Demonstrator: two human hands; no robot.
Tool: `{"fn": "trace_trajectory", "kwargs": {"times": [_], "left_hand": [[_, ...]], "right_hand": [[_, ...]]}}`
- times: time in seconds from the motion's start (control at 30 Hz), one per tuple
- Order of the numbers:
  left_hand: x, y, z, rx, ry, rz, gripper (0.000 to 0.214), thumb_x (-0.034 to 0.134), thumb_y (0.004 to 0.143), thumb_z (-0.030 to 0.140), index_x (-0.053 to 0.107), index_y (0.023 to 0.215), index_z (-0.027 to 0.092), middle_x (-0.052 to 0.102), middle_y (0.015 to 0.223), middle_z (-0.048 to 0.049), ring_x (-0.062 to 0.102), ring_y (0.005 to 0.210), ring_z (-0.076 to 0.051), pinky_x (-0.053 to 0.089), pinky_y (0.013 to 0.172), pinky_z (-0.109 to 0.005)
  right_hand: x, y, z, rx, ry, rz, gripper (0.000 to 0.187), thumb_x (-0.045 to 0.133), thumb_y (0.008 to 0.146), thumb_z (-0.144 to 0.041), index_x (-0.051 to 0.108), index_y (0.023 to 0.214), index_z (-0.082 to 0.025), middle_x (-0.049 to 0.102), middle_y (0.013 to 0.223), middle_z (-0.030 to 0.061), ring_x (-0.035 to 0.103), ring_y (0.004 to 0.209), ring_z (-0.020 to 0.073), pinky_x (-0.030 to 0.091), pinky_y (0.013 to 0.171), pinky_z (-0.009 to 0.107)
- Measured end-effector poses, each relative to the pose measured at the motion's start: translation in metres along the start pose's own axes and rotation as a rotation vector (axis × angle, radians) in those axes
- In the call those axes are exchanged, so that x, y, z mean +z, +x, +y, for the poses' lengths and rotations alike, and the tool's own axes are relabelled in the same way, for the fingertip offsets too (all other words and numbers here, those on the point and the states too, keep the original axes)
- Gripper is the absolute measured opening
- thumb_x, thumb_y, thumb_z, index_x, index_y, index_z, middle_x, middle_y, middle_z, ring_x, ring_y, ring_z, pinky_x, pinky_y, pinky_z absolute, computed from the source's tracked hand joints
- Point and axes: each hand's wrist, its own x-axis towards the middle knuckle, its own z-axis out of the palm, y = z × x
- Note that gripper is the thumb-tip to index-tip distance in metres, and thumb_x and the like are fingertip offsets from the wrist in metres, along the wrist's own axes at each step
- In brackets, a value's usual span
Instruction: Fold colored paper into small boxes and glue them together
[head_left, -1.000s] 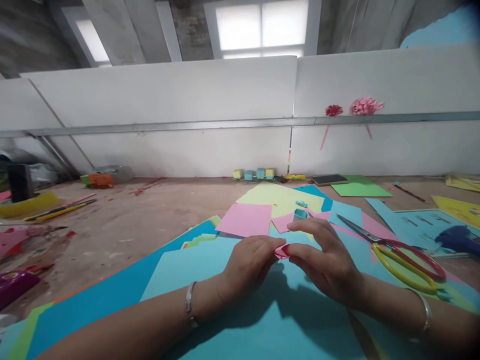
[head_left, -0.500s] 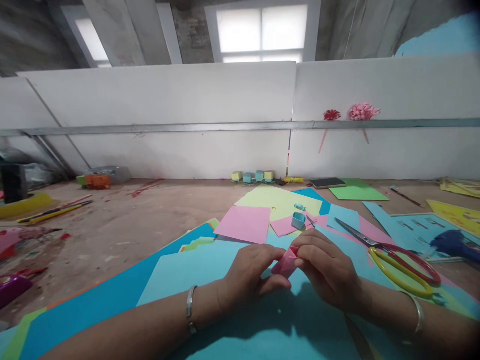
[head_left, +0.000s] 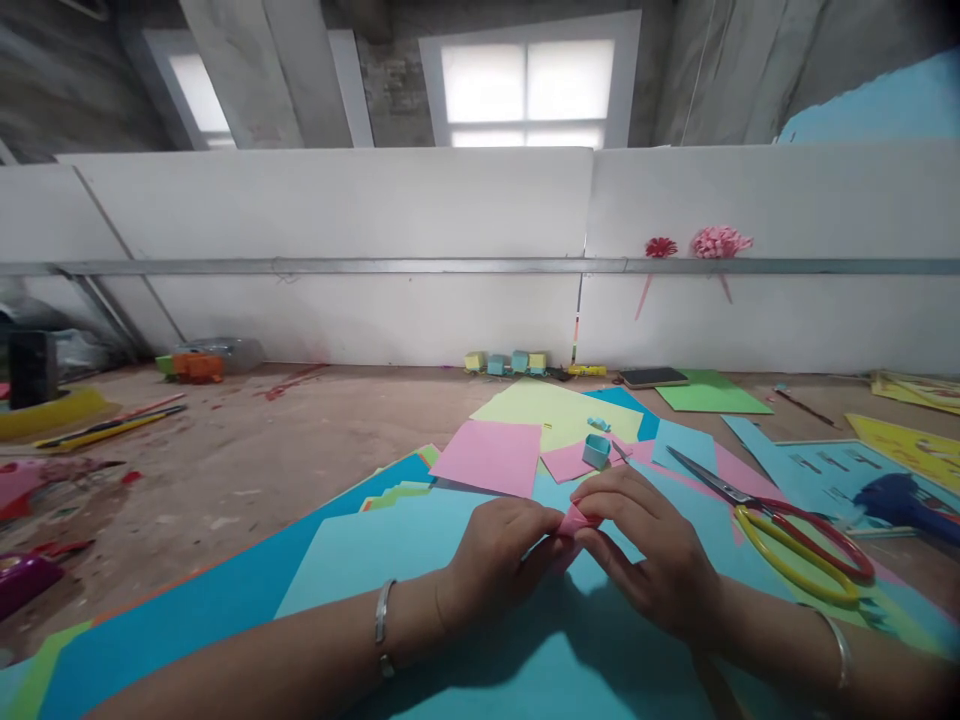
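Note:
A small folded piece of pink paper (head_left: 576, 521) is pinched between my two hands, above a light blue sheet (head_left: 405, 545). My left hand (head_left: 502, 550) grips its left side with thumb and fingers. On the other side, my right hand (head_left: 645, 545) has its fingertips on the paper's upper right part. Fingers hide much of the piece. Just beyond my hands stands a small teal paper box (head_left: 597, 451) on pink paper. Scissors (head_left: 780, 525) with red and yellow handles lie to the right of my right hand.
A pink square sheet (head_left: 491, 455) and a pale yellow sheet (head_left: 525, 402) lie ahead. Small blue and yellow paper boxes (head_left: 506, 363) line the wall. At right are a dark blue glue gun (head_left: 904, 500) and green paper (head_left: 712, 391). Yellow pencils (head_left: 112, 425) lie at left.
The pink piece has turned in my fingers and now shows less of itself. My left fingers have closed further round it, and the right thumb has dropped lower. The view has tilted slightly up.

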Motion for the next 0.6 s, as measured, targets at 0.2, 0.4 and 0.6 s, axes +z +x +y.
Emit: {"fn": "trace_trajectory", "kwargs": {"times": [0.2,0.4,0.6], "left_hand": [[-0.0001,0.0026,-0.0004,0.106,0.001,0.026,0.02,0.048,0.097,0.029,0.059,0.085,0.017,0.069,0.068,-0.0031,0.063,0.057,-0.013,0.044,0.057,-0.021],[-0.0008,0.0019,-0.001,0.122,-0.013,0.011,0.014,0.05,0.095,0.025,0.058,0.087,0.017,0.068,0.067,-0.0025,0.061,0.057,-0.013,0.042,0.056,-0.022],[-0.0029,0.003,0.0005,0.117,-0.038,0.024,0.013,0.05,0.095,0.022,0.057,0.086,0.017,0.067,0.064,-0.001,0.06,0.055,-0.012,0.042,0.055,-0.02]], "right_hand": [[-0.0043,0.0054,-0.007,0.074,0.128,-0.034,0.014,0.056,0.084,-0.004,0.059,0.086,-0.017,0.062,0.087,0.0063,0.057,0.081,0.0162,0.051,0.071,0.031],[-0.004,0.0067,-0.0046,-0.005,0.112,-0.035,0.014,0.058,0.083,-0.004,0.061,0.089,-0.017,0.064,0.088,0.0073,0.058,0.08,0.0165,0.051,0.07,0.031],[-0.0014,0.0022,-0.0002,-0.013,0.054,-0.013,0.006,0.059,0.089,-0.013,0.059,0.089,-0.018,0.063,0.083,0.0059,0.057,0.077,0.0167,0.051,0.069,0.031]]}}
